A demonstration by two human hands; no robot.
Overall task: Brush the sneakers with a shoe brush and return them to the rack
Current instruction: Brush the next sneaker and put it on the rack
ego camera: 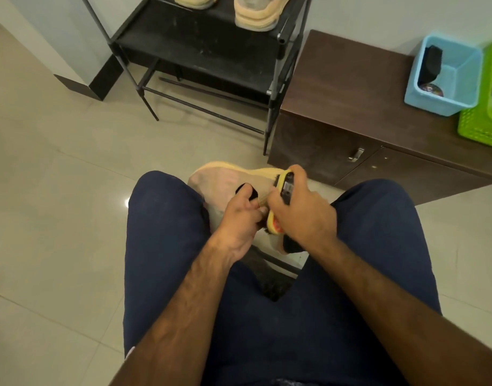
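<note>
Left hand (243, 218) and right hand (303, 211) both clenched in grip between knees.

Sneaker (225, 181) betw. knees, rack (211, 43) behind w/ pair on shelf, cabinet (350, 87) right of rack

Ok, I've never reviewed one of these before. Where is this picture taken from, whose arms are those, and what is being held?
There is no robot here. The single picture comes from a camera worn on a person's head, looking down past their knees, so the arms are their own. The left hand steadies a pale sneaker with a yellow sole, held between the knees above the tiled floor. The right hand grips a shoe brush pressed against the sneaker's side. Ahead stands a black shoe rack with two more sneakers on a shelf. Beside it is a low brown cabinet carrying a blue basket and a green basket.
</note>
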